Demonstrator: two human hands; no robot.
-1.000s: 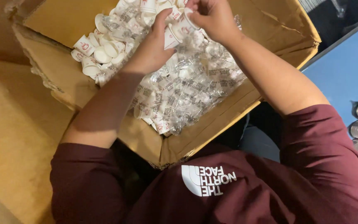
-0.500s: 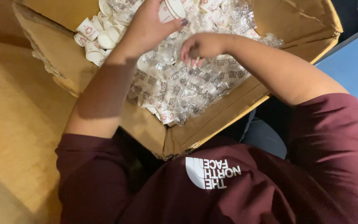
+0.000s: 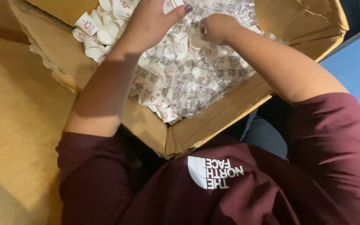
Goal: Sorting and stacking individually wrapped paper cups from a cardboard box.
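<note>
Small white cups (image 3: 105, 31) sealed in clear plastic wrap (image 3: 196, 79) were heaped inside an open cardboard box (image 3: 155, 129), tilted toward the person for reach. One cup was pinched by the left hand (image 3: 151, 21); the right hand (image 3: 215, 27) was curled narrowly on the wrap.

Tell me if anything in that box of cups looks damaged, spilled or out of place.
The cardboard box has a crumpled, frayed near corner. Some small white cups lie loose at its far left, outside the clear plastic wrap. The left hand and right hand are inside it.
</note>
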